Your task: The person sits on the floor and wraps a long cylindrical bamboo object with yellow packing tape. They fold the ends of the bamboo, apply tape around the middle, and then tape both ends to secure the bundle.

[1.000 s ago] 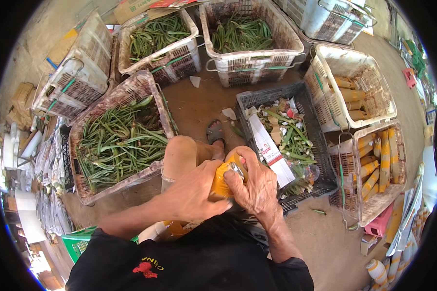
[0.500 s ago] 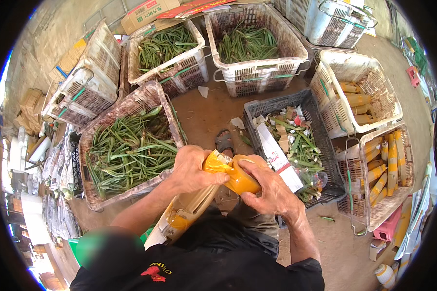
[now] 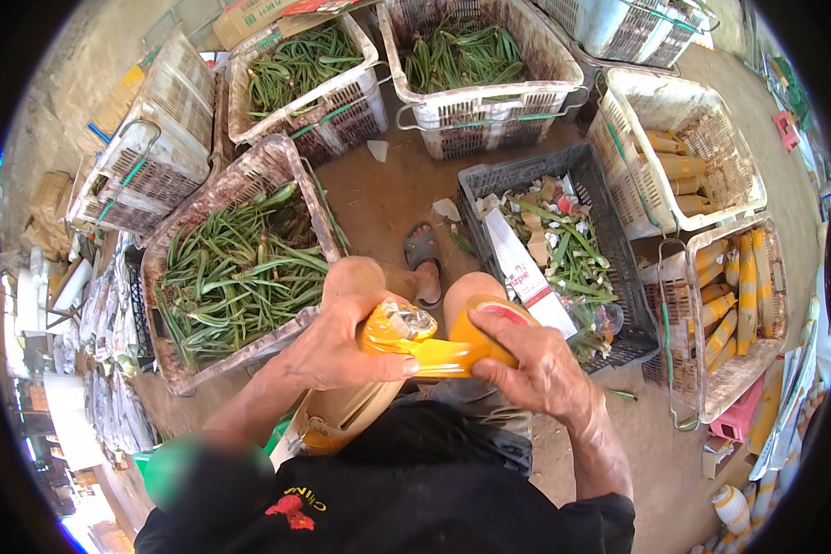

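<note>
Your left hand (image 3: pixel 342 344) is closed around a yellow-taped bundle (image 3: pixel 392 323) at the centre of the frame, its thumb pressed along the tape. Your right hand (image 3: pixel 547 362), just right of centre, is clamped on a tape roll (image 3: pixel 466 342). A taut tape strip (image 3: pixel 441 358) joins the two. Yellow tape already covers the bundle's side; its upper end shows silvery and pale, apparently not fully covered, and the strip remains uncut. Below your left hand lies a tan package (image 3: pixel 346 414); whether it joins the bundle is hidden.

Beyond the work, your knees flank the space beneath, with a sandalled foot (image 3: pixel 423 249) above centre. A dirty white crate (image 3: pixel 249 175) of green leaves (image 3: pixel 249 268) stands near your left forearm, left of centre. To the right, a black crate (image 3: pixel 609 226) of trimmings crowds your right hand, limiting sideways room. At the right edge, a stained crate (image 3: pixel 722 388) holds yellow-banded bundles (image 3: pixel 746 286); two leaf-filled crates line the top.
</note>
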Action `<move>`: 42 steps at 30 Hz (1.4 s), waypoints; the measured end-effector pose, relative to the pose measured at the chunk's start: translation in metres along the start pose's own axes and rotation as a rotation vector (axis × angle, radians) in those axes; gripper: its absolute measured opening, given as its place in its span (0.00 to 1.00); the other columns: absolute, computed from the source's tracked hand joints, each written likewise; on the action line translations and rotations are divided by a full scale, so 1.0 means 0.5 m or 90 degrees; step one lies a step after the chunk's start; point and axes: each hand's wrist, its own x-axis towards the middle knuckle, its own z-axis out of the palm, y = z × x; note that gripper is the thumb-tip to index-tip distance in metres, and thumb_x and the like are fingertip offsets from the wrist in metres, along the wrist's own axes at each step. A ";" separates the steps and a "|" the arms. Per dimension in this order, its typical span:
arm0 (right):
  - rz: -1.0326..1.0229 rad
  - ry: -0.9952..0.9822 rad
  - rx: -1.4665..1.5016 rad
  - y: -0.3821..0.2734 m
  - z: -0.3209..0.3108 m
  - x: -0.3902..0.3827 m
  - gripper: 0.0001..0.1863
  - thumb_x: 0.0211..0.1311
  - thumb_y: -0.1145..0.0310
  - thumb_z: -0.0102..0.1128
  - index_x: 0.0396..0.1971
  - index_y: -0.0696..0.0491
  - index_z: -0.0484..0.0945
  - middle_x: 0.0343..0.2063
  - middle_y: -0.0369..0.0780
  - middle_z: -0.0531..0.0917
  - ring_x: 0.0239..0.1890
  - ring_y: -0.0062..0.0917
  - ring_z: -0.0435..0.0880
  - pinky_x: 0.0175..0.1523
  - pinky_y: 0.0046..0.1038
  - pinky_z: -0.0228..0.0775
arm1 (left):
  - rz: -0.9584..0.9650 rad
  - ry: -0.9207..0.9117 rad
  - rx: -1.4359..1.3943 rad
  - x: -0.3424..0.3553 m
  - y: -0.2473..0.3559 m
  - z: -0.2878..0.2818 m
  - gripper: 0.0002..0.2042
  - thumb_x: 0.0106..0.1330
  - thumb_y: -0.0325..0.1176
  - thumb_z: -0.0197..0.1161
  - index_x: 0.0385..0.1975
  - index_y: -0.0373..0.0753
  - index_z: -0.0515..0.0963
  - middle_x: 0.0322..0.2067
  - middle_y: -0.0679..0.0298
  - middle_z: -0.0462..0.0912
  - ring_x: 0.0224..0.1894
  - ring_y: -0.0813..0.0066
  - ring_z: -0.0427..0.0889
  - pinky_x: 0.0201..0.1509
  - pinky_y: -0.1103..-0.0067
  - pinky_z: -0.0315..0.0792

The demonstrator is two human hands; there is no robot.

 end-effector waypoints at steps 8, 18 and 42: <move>0.026 -0.027 0.027 -0.083 -0.043 -0.014 0.30 0.56 0.70 0.76 0.61 0.51 0.81 0.49 0.49 0.86 0.51 0.49 0.87 0.55 0.41 0.83 | 0.012 0.025 -0.018 -0.040 0.066 0.006 0.37 0.50 0.43 0.82 0.60 0.31 0.78 0.48 0.61 0.85 0.51 0.74 0.82 0.60 0.76 0.75; -0.028 -0.296 0.397 -0.228 -0.136 0.003 0.34 0.61 0.65 0.77 0.65 0.64 0.77 0.44 0.54 0.90 0.39 0.44 0.93 0.47 0.36 0.87 | 0.292 -0.265 -0.159 -0.128 0.128 -0.043 0.38 0.54 0.33 0.85 0.60 0.16 0.73 0.42 0.36 0.86 0.38 0.54 0.92 0.37 0.76 0.86; 0.095 -0.246 0.634 -0.124 -0.132 -0.080 0.30 0.67 0.69 0.69 0.67 0.61 0.75 0.59 0.50 0.85 0.58 0.40 0.87 0.64 0.37 0.77 | 0.186 -0.350 -0.117 -0.105 0.103 -0.093 0.25 0.65 0.29 0.71 0.58 0.19 0.76 0.47 0.39 0.86 0.47 0.49 0.89 0.49 0.64 0.85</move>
